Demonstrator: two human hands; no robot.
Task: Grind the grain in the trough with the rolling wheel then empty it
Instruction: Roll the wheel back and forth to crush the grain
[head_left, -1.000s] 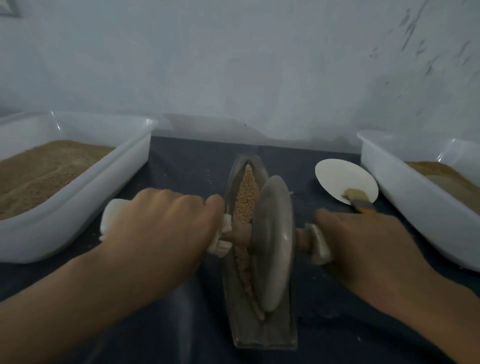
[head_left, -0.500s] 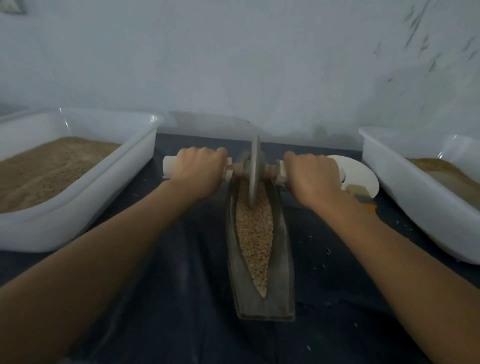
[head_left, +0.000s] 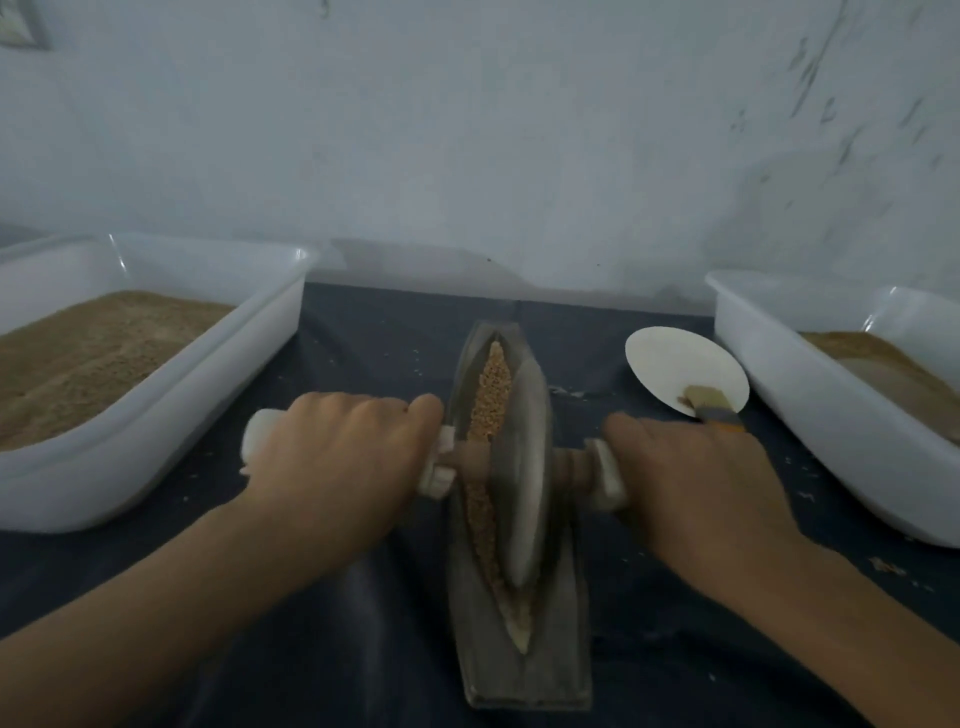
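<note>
Grain (head_left: 488, 400) in the trough (head_left: 519, 670) at the surface's middle looks mostly whole, so grinding seems unfinished and emptying undone. Rolling wheel (head_left: 522, 467) sits mid-trough; left hand (head_left: 337, 462) and right hand (head_left: 696, 478) curl their fingers around its axle handles.

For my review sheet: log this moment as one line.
phase: grinding | left hand and right hand: gripping axle handles | wheel: mid-trough | grain: not emptied
</note>
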